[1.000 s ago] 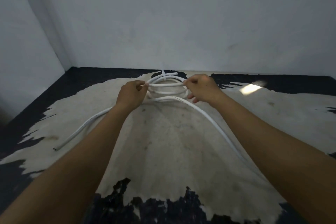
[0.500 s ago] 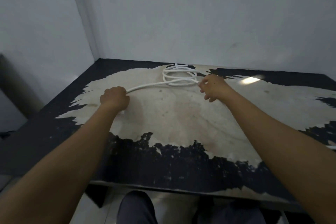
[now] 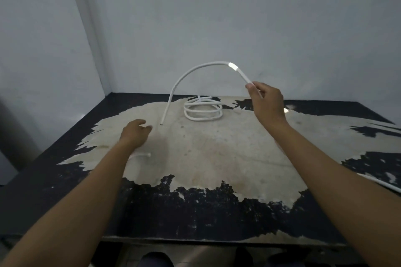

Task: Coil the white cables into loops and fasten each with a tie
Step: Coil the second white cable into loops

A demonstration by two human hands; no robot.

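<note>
A coiled white cable (image 3: 202,109) lies on the table near the back wall, bound at its far side by a white tie (image 3: 200,99). My right hand (image 3: 265,102) is raised above the table and pinches a second, loose white cable (image 3: 191,72). That cable arches up and over to the left, and its free end touches the table by my left hand. My left hand (image 3: 135,132) hovers low over the table with relaxed fingers and holds nothing. A short white piece (image 3: 143,155) lies just beside my left forearm.
The table (image 3: 206,158) has a worn pale middle and peeling black edges. It stands in a corner, with walls at the back and left. Another stretch of white cable (image 3: 384,184) shows at the right edge behind my right forearm.
My right hand has lifted the loose cable high above the table. My left hand has let go of it and opened. The tied coil stays at the back.
</note>
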